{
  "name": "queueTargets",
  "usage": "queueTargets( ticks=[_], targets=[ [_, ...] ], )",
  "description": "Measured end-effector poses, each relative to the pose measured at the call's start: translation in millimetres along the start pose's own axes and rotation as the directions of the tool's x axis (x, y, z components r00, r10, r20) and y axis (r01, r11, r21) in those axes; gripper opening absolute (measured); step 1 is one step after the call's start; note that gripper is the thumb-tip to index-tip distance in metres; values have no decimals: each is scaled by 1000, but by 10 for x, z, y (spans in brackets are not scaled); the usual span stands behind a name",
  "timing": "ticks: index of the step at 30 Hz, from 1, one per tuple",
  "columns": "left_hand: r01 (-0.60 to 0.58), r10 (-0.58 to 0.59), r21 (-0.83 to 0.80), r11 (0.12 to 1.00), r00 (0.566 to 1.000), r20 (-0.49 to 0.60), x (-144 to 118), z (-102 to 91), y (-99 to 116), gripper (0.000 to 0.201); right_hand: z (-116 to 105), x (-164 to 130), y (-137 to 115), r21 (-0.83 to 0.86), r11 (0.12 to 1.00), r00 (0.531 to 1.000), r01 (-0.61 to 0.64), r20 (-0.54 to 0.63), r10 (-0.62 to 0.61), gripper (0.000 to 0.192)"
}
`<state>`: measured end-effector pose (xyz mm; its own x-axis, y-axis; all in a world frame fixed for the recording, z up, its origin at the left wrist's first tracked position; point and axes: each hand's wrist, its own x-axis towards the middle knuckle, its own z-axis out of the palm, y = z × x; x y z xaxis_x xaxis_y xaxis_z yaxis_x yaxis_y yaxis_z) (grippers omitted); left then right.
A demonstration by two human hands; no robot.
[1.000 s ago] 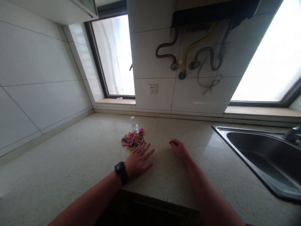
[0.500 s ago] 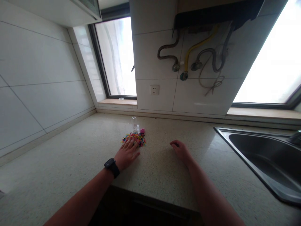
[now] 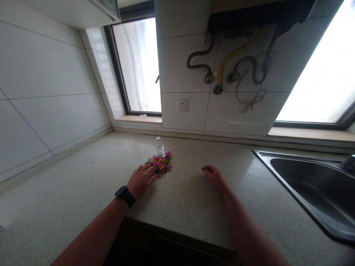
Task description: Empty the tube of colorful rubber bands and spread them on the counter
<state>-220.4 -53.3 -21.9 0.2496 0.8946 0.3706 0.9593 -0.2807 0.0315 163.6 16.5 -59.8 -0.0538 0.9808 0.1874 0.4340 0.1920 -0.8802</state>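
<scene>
Speckled beige stone makes up the countertop (image 3: 83, 192), and on it lies a heap of small rubber bands (image 3: 160, 164) in pink, orange, green and blue; this heap serves as the landmark for everything else. The left hand (image 3: 141, 180) lies palm down on the stone just in front and to the left of the heap, its fingers (image 3: 149, 172) loosely spread and flat, their tips touching the near left edge of the bands; nothing is pinched or lifted in them. A black watch (image 3: 125, 195) sits on that wrist, further from the heap toward the counter's front edge. The right hand (image 3: 215, 177) rests on the stone to the right of the heap, well apart from it; its fingers are curled inward toward the palm, and whether they enclose anything cannot be told. Directly behind the heap, just beside its far edge, stands a small clear vial (image 3: 158, 145), upright, with a small pink object (image 3: 168, 153) next to it on the right. Far to the right of the heap, a steel sink (image 3: 305, 181) is set into the counter; on the tiled wall behind the heap a white socket (image 3: 182, 105) is mounted, with hoses (image 3: 227, 66) hanging above it and to the right.
</scene>
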Motion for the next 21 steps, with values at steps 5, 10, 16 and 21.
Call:
queueTargets(
  ticks=[5,10,16,21],
  targets=[
    [-109,109,-46,993,994,-11,1,104,96,55,-16,-11,3,-1,1000,1000,4,7,-4,33],
    [-175,180,-79,981,982,61,5,160,299,62,-6,-7,4,28,1000,1000,0,7,0,33],
    [-152,153,-89,984,988,6,-13,63,382,50,-7,-3,3,41,999,1000,-9,10,8,32],
    [-157,157,-29,987,987,-18,-11,123,400,61,-14,5,-20,71,997,999,-27,22,26,34]
  ],
)
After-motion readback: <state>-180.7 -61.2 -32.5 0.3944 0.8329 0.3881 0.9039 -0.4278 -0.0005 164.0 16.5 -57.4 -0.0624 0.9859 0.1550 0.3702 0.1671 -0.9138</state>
